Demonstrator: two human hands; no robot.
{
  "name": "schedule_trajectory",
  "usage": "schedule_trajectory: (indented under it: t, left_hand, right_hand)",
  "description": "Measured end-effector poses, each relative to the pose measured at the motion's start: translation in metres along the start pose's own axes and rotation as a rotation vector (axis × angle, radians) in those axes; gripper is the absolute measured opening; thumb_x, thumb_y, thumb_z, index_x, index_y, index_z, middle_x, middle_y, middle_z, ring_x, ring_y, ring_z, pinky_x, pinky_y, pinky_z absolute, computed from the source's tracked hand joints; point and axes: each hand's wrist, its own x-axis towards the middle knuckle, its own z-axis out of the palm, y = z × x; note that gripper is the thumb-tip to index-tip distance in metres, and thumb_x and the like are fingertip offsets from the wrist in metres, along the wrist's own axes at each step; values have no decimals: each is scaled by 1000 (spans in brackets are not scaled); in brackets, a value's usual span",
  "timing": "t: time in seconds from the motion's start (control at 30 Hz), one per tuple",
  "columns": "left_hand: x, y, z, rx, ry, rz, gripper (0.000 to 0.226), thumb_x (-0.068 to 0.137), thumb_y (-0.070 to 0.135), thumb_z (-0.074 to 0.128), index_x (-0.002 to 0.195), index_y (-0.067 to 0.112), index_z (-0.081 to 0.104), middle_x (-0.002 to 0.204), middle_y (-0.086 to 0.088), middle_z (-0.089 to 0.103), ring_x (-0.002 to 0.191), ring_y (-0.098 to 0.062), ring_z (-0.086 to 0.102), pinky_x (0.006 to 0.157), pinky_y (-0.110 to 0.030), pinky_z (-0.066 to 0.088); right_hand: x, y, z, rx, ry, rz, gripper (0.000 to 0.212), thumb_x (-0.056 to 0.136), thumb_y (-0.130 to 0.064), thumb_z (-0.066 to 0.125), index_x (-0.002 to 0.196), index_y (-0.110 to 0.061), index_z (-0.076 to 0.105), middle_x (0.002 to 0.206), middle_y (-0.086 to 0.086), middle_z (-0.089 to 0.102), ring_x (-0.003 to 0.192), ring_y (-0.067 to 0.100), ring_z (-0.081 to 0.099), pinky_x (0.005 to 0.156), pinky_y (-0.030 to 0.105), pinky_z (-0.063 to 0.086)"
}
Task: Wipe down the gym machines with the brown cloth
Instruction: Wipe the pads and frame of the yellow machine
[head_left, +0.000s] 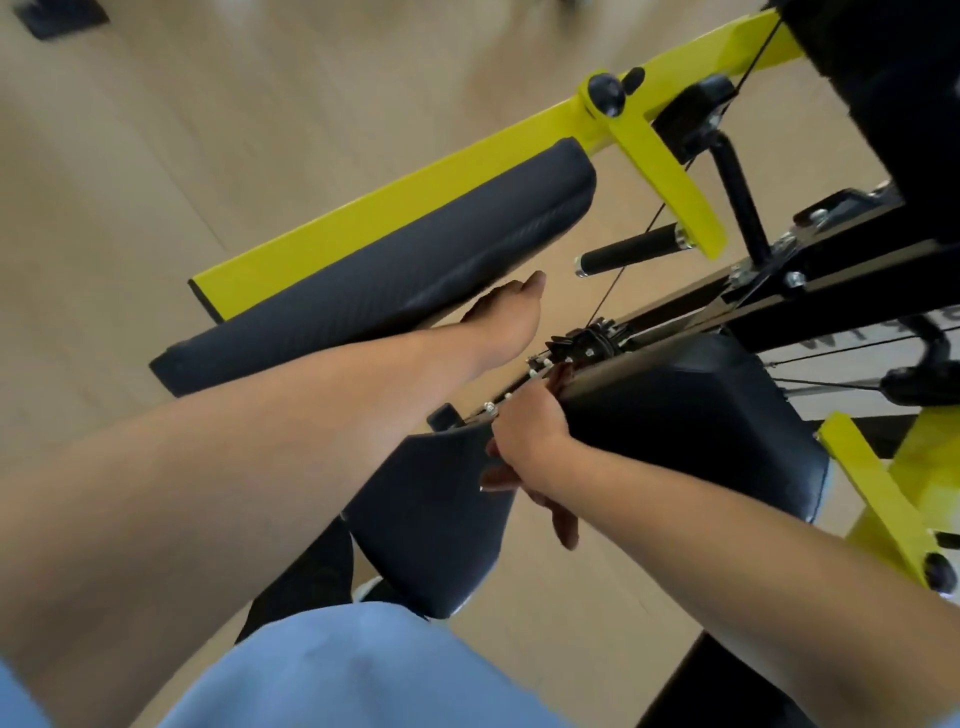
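Observation:
A small piece of the brown cloth (562, 375) shows at the tips of my right hand (527, 434), which pinches it against the metal rail (649, 349) along the top edge of the dark seat pad (691, 415). Most of the cloth is hidden by the hand. My left hand (506, 317) reaches forward and rests on the near edge of the long dark pad (374, 270) on the yellow arm (395, 208), thumb pointing up. Its fingers lie loosely on the pad and hold nothing.
A lower dark pad (426, 514) sits under my right wrist. A black foam handle (631, 254), thin cables and bolts crowd the rail. Yellow frame parts (878, 499) stand at the right. Wooden floor (156, 156) lies to the left. My blue clothing (332, 670) fills the bottom.

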Motion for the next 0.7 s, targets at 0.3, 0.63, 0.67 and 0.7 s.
schedule_trajectory:
  t: [0.3, 0.63, 0.67, 0.7]
  left_hand:
    - [-17, 3, 3, -55, -28, 31, 54, 105, 50, 25, 133, 17, 58, 136, -4, 60, 128, -25, 49, 93, -31, 33]
    - [-22, -1, 9, -184, -20, 85, 52, 107, 46, 25, 128, 15, 61, 128, -3, 65, 120, -19, 56, 85, -26, 36]
    - [-26, 6, 11, -240, -34, 135, 51, 108, 43, 26, 126, 12, 63, 125, -5, 67, 116, -19, 58, 82, -23, 38]
    - [-30, 12, 13, -287, -35, 184, 51, 108, 40, 27, 124, 9, 64, 123, -7, 69, 113, -18, 60, 82, -20, 41]
  right_hand:
    - [-94, 39, -13, 181, 194, 221, 47, 99, -51, 52, 117, -9, 63, 113, 13, 67, 109, 36, 63, 103, 58, 44]
    - [-44, 29, -13, 146, -25, 106, 53, 87, -57, 66, 114, -12, 61, 117, 18, 62, 120, 46, 55, 106, 65, 37]
    - [-53, 27, -9, 158, 43, 150, 56, 86, -62, 64, 106, -10, 57, 115, 19, 63, 118, 46, 56, 106, 68, 35]
    - [-64, 25, -5, 151, 100, 177, 59, 86, -65, 61, 106, -10, 57, 115, 20, 63, 117, 46, 56, 106, 72, 32]
